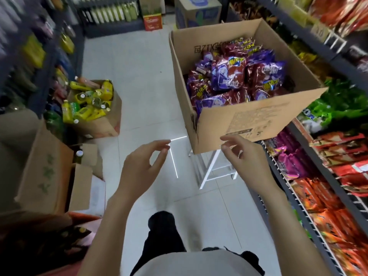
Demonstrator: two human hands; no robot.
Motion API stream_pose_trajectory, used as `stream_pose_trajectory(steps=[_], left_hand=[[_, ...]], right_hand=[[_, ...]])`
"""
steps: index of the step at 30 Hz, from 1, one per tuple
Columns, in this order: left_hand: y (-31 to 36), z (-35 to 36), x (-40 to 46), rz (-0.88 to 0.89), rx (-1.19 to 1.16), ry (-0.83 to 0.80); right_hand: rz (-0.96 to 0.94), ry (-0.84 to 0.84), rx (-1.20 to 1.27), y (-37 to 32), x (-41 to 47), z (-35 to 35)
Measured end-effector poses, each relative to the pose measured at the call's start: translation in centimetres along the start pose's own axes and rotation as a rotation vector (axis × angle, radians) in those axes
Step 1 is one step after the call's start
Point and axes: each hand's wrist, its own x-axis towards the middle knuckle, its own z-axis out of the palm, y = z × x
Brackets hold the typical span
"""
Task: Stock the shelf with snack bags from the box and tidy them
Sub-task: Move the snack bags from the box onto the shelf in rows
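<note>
Head view: both hands' fingers (159,145) loosely curled, seemingly empty, near box (249,120).

Even, bright overhead light fills the aisle as I look down. It throws thin white streaks of glare on the glossy floor tiles (139,76) between my left hand (143,166) and the white stool (215,170). Shadows are soft; the deepest sits under the cardboard box (249,120) and low at near left. The wide-angle lens bends the shelves outward, and motion blur smears the far-left bottles (33,50) and the far-right snack bags (342,14). The purple snack packets (229,76) glint with small foil highlights and stay fairly sharp. My right hand (245,156) is slightly soft-edged.
</note>
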Motion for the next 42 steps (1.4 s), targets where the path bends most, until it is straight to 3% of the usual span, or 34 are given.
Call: stream_pose_trajectory(steps=[8, 17, 25, 28, 34, 39, 42], left_hand=[[-6.5, -1.9, 17.6, 0.265, -0.032, -0.123], [-8.4, -2.4, 34.7, 0.613, -0.099, -0.424], [-5.0, 4.8, 47.3, 0.827, -0.078, -0.654], [-3.7, 8.5, 50.2, 0.766, -0.052, -0.725], [-2.6, 15.5, 54.1, 0.669, 0.14, -0.923], [-3.0, 19.2, 55.2, 0.814, 0.479, -1.08], [-3.8, 20.6, 55.5, 0.904, 0.542, -1.116]], right_hand=[[0.011, 0.226, -0.14, -2.7, 13.5, 3.5], [0.227, 0.213, -0.384, -1.9, 24.4, 4.4], [0.451, 0.248, -0.435, 1.5, 30.0, 1.7], [0.534, 0.242, -0.442, 3.4, 31.9, 1.3], [0.728, 0.188, -0.35, 6.9, 35.1, 1.3], [0.795, 0.086, -0.298, 8.3, 37.5, 1.7], [0.758, 0.054, -0.268, 9.1, 37.8, 2.1]])
